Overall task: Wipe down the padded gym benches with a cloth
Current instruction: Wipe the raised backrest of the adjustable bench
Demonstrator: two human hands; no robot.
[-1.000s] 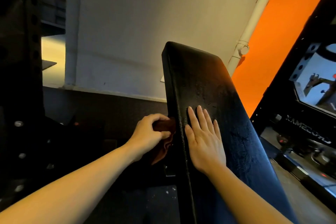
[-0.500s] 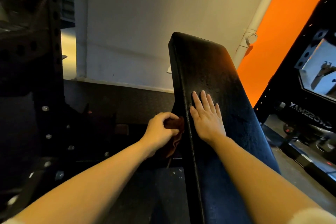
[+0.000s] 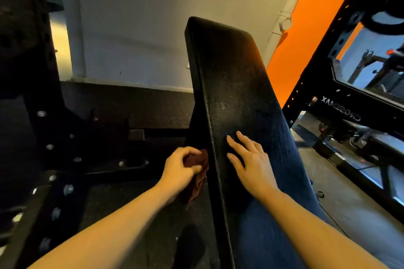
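A soft, floppy brown cloth (image 3: 196, 172) was kept bunched in the curled left hand (image 3: 178, 170) against the side edge of the inclined bench pad (image 3: 231, 85), at roughly 9 o'clock from the right hand (image 3: 251, 164), which was laid flat-ish, fingers relaxed, on the probably firm, slick-looking vinyl.

Black padded bench (image 3: 231, 85) tilted upright; brown cloth (image 3: 196, 172) bunched against its left edge.
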